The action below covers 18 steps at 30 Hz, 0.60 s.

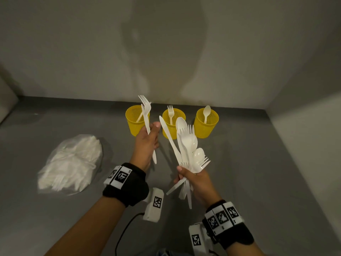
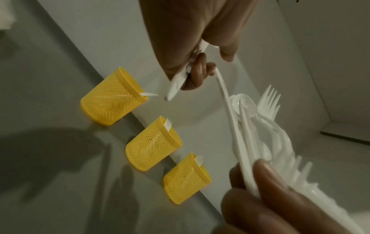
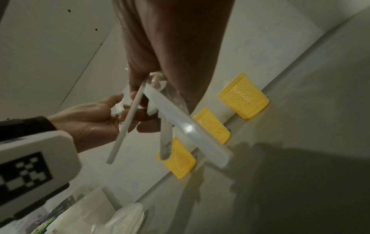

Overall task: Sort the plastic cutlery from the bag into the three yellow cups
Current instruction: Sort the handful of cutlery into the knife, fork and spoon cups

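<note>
A single white fork is gripped by the left hand before the left cup, where one white utensil stands. A mixed cutlery bundle is clutched in the right hand. A fork is held in the middle cup, a spoon in the right cup. The bag lies at nine o'clock, full.
</note>
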{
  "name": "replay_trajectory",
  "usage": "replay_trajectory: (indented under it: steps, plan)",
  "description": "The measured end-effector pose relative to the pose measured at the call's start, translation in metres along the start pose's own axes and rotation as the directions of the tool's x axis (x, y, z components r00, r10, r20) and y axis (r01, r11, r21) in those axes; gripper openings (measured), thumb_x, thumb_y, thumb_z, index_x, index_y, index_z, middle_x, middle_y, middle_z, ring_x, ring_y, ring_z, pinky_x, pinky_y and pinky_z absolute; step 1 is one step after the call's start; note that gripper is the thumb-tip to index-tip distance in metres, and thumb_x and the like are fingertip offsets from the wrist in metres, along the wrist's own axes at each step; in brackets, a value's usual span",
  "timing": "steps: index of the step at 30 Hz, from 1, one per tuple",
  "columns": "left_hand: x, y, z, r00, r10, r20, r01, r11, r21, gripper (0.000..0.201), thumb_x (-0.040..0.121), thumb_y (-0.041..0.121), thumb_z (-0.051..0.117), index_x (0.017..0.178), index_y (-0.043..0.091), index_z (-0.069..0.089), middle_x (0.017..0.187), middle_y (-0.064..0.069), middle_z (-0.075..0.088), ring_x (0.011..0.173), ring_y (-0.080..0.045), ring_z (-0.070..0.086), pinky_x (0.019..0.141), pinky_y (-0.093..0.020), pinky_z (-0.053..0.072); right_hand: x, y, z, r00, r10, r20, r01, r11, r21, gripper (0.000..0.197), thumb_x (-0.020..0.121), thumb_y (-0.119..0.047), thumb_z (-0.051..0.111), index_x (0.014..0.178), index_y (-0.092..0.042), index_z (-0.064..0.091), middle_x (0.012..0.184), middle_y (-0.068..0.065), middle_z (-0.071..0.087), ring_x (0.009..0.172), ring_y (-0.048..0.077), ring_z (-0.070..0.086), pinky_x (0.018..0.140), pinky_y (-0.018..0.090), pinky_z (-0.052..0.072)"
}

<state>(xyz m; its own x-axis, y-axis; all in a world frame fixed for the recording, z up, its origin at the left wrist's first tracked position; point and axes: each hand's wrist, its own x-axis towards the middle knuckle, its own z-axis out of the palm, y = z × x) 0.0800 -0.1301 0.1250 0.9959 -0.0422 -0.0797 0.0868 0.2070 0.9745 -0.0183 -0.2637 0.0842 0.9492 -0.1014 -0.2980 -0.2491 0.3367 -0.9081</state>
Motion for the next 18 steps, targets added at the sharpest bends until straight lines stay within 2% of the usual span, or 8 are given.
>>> replay_trajectory:
  steps: [4, 10, 13, 15, 17, 18]
  plan:
    - [0.003, 0.008, 0.005, 1.0, 0.022, -0.023, -0.02, 0.997, 0.071, 0.007, 0.09, 0.019, 0.053, 0.084, 0.019, 0.056, 0.041, 0.016, 0.048, 0.041, 0.001, 0.041, 0.044, -0.009, 0.034, 0.0, -0.003, -0.003, 1.0, 0.0, 0.03, 0.0, 1.0, -0.006, 0.005, 0.086, 0.0, 0.058, 0.084, -0.005, 0.058, 0.054, 0.003, 0.057, 0.051, 0.018, 0.062, 0.058, 0.029, 0.056]
    - [0.008, 0.016, -0.004, 0.998, -0.047, -0.037, 0.048, 0.998, 0.033, 0.02, 0.089, 0.014, 0.054, 0.071, 0.022, 0.054, 0.045, 0.012, 0.037, 0.046, -0.005, 0.032, 0.051, -0.022, 0.03, -0.001, -0.01, -0.007, 0.999, 0.01, -0.044, -0.004, 0.991, 0.133, 0.006, 0.088, -0.004, 0.055, 0.088, -0.007, 0.061, 0.052, 0.004, 0.053, 0.048, 0.017, 0.056, 0.056, 0.03, 0.055]
    - [0.009, 0.024, -0.018, 0.999, -0.029, 0.02, 0.025, 0.983, 0.184, 0.018, 0.085, 0.011, 0.059, 0.071, 0.021, 0.055, 0.056, 0.003, 0.043, 0.052, -0.01, 0.037, 0.053, -0.022, 0.035, -0.001, -0.018, -0.013, 0.997, -0.026, -0.068, 0.037, 0.986, 0.165, 0.008, 0.089, -0.002, 0.052, 0.087, -0.006, 0.058, 0.049, 0.003, 0.049, 0.045, 0.015, 0.053, 0.053, 0.027, 0.053]
    - [0.01, 0.027, -0.03, 0.998, -0.011, 0.069, -0.011, 0.95, 0.311, 0.016, 0.08, 0.01, 0.065, 0.073, 0.021, 0.056, 0.063, 0.002, 0.05, 0.054, -0.009, 0.044, 0.055, -0.019, 0.039, 0.001, -0.024, -0.018, 0.997, -0.042, -0.058, 0.05, 0.988, 0.147, 0.007, 0.089, -0.001, 0.052, 0.086, -0.005, 0.057, 0.049, 0.003, 0.048, 0.045, 0.016, 0.052, 0.052, 0.027, 0.052]
    - [0.011, 0.03, -0.041, 0.988, 0.073, 0.139, -0.131, 0.874, 0.469, 0.014, 0.076, 0.013, 0.071, 0.079, 0.021, 0.061, 0.072, 0.008, 0.056, 0.055, 0.0, 0.05, 0.056, -0.009, 0.039, 0.002, -0.029, -0.023, 0.998, -0.045, -0.035, 0.047, 0.996, 0.081, 0.005, 0.087, -0.001, 0.053, 0.084, -0.004, 0.056, 0.049, 0.004, 0.049, 0.044, 0.017, 0.053, 0.051, 0.028, 0.051]
    - [0.011, 0.031, -0.046, 0.97, 0.138, 0.197, -0.228, 0.791, 0.568, 0.015, 0.073, 0.017, 0.074, 0.084, 0.021, 0.064, 0.079, 0.01, 0.057, 0.059, 0.005, 0.051, 0.057, -0.006, 0.037, 0.003, -0.032, -0.024, 0.998, -0.05, -0.025, 0.05, 0.998, 0.025, 0.006, 0.087, 0.0, 0.054, 0.082, -0.004, 0.057, 0.049, 0.005, 0.049, 0.044, 0.018, 0.053, 0.051, 0.028, 0.05]
